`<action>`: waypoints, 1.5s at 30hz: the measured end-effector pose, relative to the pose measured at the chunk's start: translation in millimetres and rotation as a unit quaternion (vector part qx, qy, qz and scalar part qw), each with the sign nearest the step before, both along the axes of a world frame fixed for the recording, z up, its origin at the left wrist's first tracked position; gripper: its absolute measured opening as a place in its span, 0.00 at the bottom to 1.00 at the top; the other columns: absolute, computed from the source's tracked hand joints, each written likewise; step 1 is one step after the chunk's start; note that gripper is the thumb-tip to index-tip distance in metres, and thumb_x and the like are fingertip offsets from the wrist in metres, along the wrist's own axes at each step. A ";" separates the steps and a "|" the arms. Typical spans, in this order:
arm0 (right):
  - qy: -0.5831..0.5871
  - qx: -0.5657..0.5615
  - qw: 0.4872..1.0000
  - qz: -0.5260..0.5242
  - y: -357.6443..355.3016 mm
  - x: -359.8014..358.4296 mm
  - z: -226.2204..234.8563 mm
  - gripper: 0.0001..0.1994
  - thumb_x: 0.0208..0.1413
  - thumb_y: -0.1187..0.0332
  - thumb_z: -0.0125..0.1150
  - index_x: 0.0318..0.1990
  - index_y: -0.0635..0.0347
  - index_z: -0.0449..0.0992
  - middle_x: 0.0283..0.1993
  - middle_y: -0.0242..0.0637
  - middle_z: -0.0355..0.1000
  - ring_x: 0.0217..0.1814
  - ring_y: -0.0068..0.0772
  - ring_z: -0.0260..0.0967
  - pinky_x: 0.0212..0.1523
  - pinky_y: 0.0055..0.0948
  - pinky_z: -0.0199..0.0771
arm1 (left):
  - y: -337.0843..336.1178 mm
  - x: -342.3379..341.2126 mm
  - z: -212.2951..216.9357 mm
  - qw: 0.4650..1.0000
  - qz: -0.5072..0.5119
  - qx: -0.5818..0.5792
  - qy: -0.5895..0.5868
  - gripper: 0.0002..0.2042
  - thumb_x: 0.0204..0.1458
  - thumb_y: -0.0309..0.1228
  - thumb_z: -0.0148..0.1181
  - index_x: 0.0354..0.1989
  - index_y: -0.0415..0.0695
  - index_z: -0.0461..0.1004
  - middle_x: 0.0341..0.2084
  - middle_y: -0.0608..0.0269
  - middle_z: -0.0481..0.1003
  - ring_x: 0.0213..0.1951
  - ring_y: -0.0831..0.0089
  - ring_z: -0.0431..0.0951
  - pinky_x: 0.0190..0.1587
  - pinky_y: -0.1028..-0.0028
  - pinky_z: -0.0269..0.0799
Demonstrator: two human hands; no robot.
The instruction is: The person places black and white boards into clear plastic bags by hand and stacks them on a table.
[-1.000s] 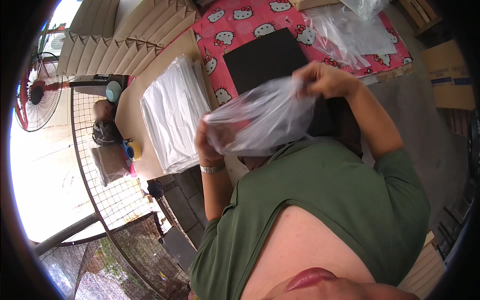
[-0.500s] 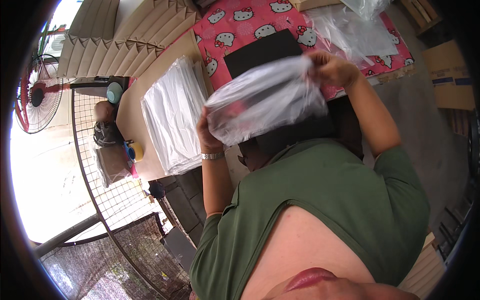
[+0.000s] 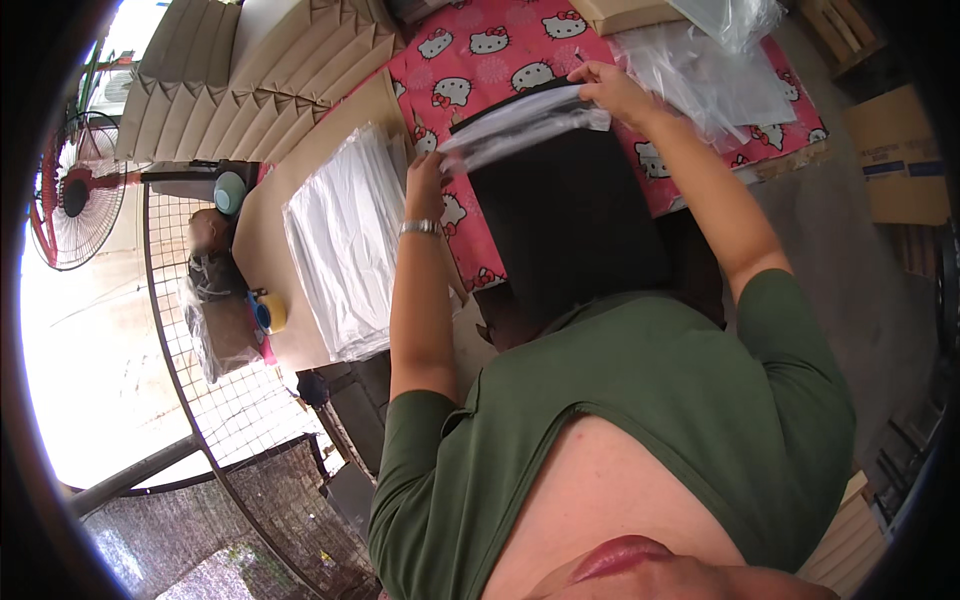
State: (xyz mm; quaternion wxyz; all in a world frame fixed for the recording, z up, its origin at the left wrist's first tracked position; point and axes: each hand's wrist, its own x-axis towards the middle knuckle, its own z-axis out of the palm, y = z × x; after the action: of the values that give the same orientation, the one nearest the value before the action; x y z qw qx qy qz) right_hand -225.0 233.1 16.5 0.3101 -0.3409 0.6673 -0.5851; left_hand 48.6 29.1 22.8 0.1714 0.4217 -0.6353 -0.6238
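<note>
A clear plastic sleeve [image 3: 528, 122], blurred by motion, stretches between my two hands above the far end of a black flat sheet [image 3: 570, 215]. My left hand [image 3: 427, 180], with a metal watch band at its wrist, closes on the sleeve's left end. At the opposite end, my right hand [image 3: 615, 95] pinches the upper corner. The black sheet reaches from the pink table cover [image 3: 470, 60] toward my body. Left of it lies a stack of white, plastic-covered sheets [image 3: 345, 245].
Loose clear bags [image 3: 690, 80] lie at the table's far right. Folded brown cardboard pieces [image 3: 220, 115] are piled at the far left. A tape roll [image 3: 270, 312] sits by the wire mesh [image 3: 180, 240]; a red fan [image 3: 75, 190] stands beyond. A carton [image 3: 895, 155] is at right.
Both hands have moved away from my body, carrying the plastic sleeve to the black sheet's far end. The sleeve now looks narrower, and more of the black sheet shows.
</note>
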 end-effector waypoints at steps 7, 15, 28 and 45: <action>0.316 0.194 0.923 -0.109 -61.4 -0.9 -29.3 0.15 0.45 0.70 0.49 0.42 0.59 0.74 0.46 0.61 0.65 0.51 0.57 0.64 0.54 0.42 0.63 | -76.7 -28.0 -83.1 0.884 -0.050 -0.385 -0.261 0.10 0.50 0.31 0.49 0.28 0.37 0.74 0.26 0.55 0.75 0.26 0.70 0.76 0.30 0.70 0.72; 0.407 0.151 0.893 -0.124 -30.7 -19.8 -30.1 0.16 0.46 0.71 0.47 0.42 0.63 0.73 0.38 0.57 0.69 0.42 0.56 0.66 0.48 0.44 0.66 | -24.3 -51.6 -28.4 0.945 -0.071 -0.242 -0.206 0.09 0.49 0.29 0.51 0.23 0.38 0.73 0.16 0.59 0.71 0.19 0.73 0.71 0.23 0.72 0.65; 0.009 -0.043 0.999 0.017 38.7 17.8 249.7 0.09 0.51 0.70 0.49 0.32 0.62 0.76 0.23 0.32 0.71 0.19 0.20 0.65 0.20 0.22 0.65 | 25.3 36.1 217.7 0.950 0.043 -0.264 0.160 0.06 0.48 0.22 0.53 0.33 0.36 0.72 0.34 0.60 0.70 0.38 0.73 0.70 0.43 0.77 0.64; -0.302 0.001 0.915 0.268 189.6 72.7 175.6 0.17 0.42 0.70 0.67 0.41 0.64 0.71 0.35 0.32 0.71 0.36 0.19 0.68 0.39 0.16 0.66 | 135.0 139.9 201.8 0.941 -0.201 0.263 -0.070 0.07 0.47 0.29 0.58 0.22 0.42 0.69 0.17 0.73 0.67 0.19 0.87 0.64 0.23 0.84 0.57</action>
State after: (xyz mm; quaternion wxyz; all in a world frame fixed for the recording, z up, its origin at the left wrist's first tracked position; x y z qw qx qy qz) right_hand -152.3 422.7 192.1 0.6425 -0.3136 0.4259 -0.5545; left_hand 188.5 164.1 224.6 -0.1198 0.3575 -0.5305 -0.7592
